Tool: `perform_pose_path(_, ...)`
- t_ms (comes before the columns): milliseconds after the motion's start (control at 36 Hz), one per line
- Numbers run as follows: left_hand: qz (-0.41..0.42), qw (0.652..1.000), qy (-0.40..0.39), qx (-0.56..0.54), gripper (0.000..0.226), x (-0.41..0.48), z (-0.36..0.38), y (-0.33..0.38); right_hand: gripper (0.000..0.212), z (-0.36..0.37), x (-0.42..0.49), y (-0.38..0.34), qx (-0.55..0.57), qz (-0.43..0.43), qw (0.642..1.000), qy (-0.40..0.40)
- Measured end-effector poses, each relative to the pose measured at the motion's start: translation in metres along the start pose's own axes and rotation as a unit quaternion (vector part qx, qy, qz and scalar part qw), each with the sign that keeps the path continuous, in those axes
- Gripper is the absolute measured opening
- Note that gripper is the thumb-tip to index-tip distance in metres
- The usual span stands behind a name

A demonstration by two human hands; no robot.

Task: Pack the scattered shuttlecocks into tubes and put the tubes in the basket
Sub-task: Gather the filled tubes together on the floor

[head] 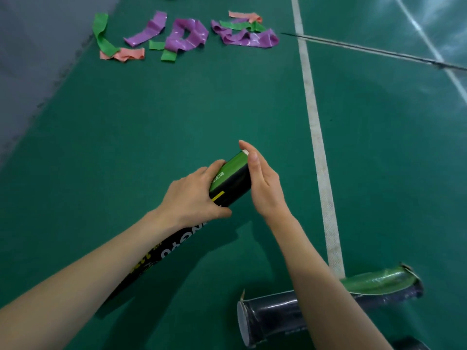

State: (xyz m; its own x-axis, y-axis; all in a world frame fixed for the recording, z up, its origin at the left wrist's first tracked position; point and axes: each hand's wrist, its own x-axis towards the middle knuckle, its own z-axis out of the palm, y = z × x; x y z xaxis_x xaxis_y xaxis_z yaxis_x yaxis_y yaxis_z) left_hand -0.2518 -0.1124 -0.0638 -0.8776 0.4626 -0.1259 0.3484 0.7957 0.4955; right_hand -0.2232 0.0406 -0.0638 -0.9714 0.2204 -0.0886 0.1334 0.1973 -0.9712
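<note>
A long black tube (231, 184) with a green top band and yellow lettering slants up from the lower left. My left hand (194, 195) grips it just below the green band. My right hand (261, 183) has straight fingers laid flat against the tube's far end, where a bit of white shows at the mouth. A second dark tube (275, 315) with a green end lies on the floor at the lower right, partly behind my right forearm. No loose shuttlecock or basket is in view.
Green court floor (177, 122) with a white line (316, 127) running down the right side. Purple, green and pink elastic bands (187, 34) lie scattered at the top. Grey mat at the far left. A thin dark rod (366, 49) crosses the upper right.
</note>
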Motion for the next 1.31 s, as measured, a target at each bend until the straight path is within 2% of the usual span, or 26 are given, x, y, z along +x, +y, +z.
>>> perform_pose_path(167, 0.003, 0.999, -0.008, 0.044, 0.099, 0.0, 0.006, 0.016, 0.035, -0.001, -0.006, 0.004, -0.053, 0.003, 0.996, 0.073)
perform_pose_path(306, 0.025, 0.993, -0.013, 0.115, 0.103, 0.008, 0.02, 0.031, 0.037, -0.015, -0.007, 0.013, -0.06, 0.045, 0.992, 0.106)
perform_pose_path(361, 0.047, 0.99, -0.016, 0.135, 0.102, 0.01, 0.027, 0.041, 0.036, -0.023, -0.012, 0.019, -0.053, 0.052, 0.985, 0.153)
perform_pose_path(472, 0.118, 0.982, -0.015, 0.15, 0.098, 0.017, 0.047, 0.067, 0.028, -0.043, -0.026, 0.033, -0.008, 0.059, 0.952, 0.3)
perform_pose_path(611, 0.153, 0.981, -0.033, 0.115, 0.1, 0.037, 0.074, 0.107, 0.027, -0.09, -0.021, 0.04, 0.023, 0.086, 0.922, 0.377)
perform_pose_path(778, 0.196, 0.974, -0.065, 0.095, 0.101, 0.066, 0.092, 0.154, 0.031, -0.144, -0.019, 0.039, -0.011, 0.132, 0.904, 0.407)
perform_pose_path(889, 0.256, 0.958, -0.08, 0.101, 0.096, 0.07, 0.102, 0.182, 0.033, -0.168, -0.038, 0.04, 0.011, 0.134, 0.87, 0.474)
perform_pose_path(972, 0.294, 0.941, -0.119, 0.114, 0.096, 0.064, 0.113, 0.202, 0.034, -0.181, -0.061, 0.046, 0.018, 0.138, 0.857, 0.496)
perform_pose_path(1194, 0.366, 0.912, -0.149, 0.115, 0.095, 0.037, 0.136, 0.255, 0.032, -0.232, -0.121, 0.043, 0.146, 0.166, 0.814, 0.537)
perform_pose_path(1306, 0.409, 0.889, -0.178, 0.104, 0.093, 0.015, 0.146, 0.282, 0.03, -0.247, -0.163, 0.041, 0.137, 0.199, 0.795, 0.556)
